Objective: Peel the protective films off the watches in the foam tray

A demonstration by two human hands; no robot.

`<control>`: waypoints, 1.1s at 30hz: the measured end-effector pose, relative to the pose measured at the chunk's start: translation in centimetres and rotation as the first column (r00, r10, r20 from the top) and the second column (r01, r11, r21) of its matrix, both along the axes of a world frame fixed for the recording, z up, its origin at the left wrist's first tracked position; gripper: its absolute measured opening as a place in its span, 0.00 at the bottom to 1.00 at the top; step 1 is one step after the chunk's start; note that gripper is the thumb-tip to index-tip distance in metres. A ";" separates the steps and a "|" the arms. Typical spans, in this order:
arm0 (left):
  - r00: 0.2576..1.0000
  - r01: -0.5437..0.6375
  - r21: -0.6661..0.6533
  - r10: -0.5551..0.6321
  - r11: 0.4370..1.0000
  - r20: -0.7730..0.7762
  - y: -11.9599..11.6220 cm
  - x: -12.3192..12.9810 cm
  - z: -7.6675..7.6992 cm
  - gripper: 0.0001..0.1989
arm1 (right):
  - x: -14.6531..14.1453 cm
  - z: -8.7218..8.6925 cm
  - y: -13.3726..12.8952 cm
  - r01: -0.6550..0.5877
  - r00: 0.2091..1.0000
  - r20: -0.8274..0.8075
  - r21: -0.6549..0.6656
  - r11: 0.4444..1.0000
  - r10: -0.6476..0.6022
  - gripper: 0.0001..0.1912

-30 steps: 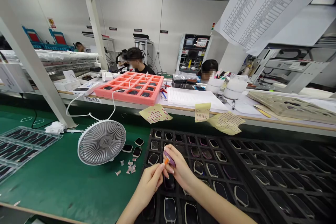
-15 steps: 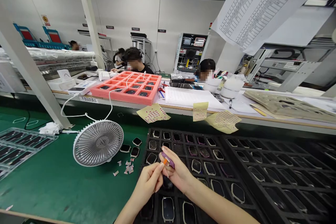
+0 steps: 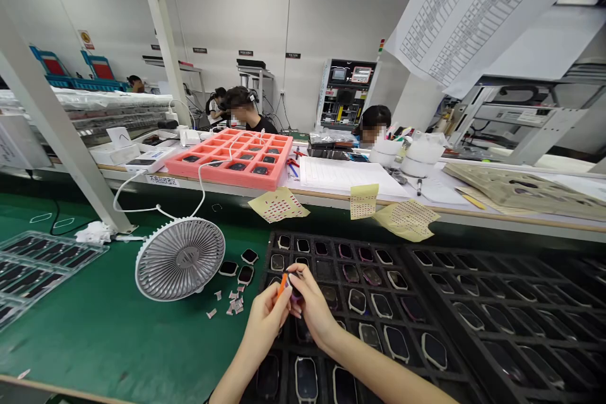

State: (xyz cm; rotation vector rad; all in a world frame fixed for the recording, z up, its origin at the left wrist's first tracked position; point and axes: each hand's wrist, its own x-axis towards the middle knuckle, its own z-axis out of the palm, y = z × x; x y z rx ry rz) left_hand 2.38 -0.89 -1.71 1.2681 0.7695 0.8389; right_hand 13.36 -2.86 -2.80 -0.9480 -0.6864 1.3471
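Between my fingers, above the black foam tray (image 3: 348,274), is a small purple watch case (image 3: 295,294), its dark face partly covered by my fingers. My right hand (image 3: 315,306) grips it from the right. My left hand (image 3: 266,319) pinches a thin orange strip (image 3: 283,284) against the case's left edge. Rows of watch cases with dark screens fill many of the tray's pockets. Left of my hands, a few loose watch cases (image 3: 245,275) and several small pinkish pieces (image 3: 235,303) lie on the green mat (image 3: 118,347).
A grey fan (image 3: 182,259) stands at the left, near a clear tray of dark parts (image 3: 42,265). A second black tray (image 3: 516,309) is at the right. The shelf ahead holds a pink foam tray (image 3: 227,177) and papers (image 3: 350,175). People sit beyond it.
The purple case has turned in my right hand, so its dark face now shows. The orange strip now points upward at its left edge. The view has shifted slightly.
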 end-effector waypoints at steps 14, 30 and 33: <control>0.960 -0.110 0.220 0.161 0.969 -0.231 2.2 -3.8 -1.3 0.22 | 6.8 -2.1 3.0 0.203 0.615 0.747 0.160 0.966 -0.253 0.13; 0.487 0.089 0.400 0.310 0.912 -0.817 3.5 -6.9 -3.0 0.13 | 8.4 -5.1 5.4 0.060 0.181 0.965 0.181 0.982 -0.189 0.11; 0.545 0.093 0.412 0.300 0.906 -0.783 3.0 -6.5 -2.8 0.12 | 7.7 -5.3 6.4 0.062 0.202 0.963 0.169 0.984 -0.179 0.12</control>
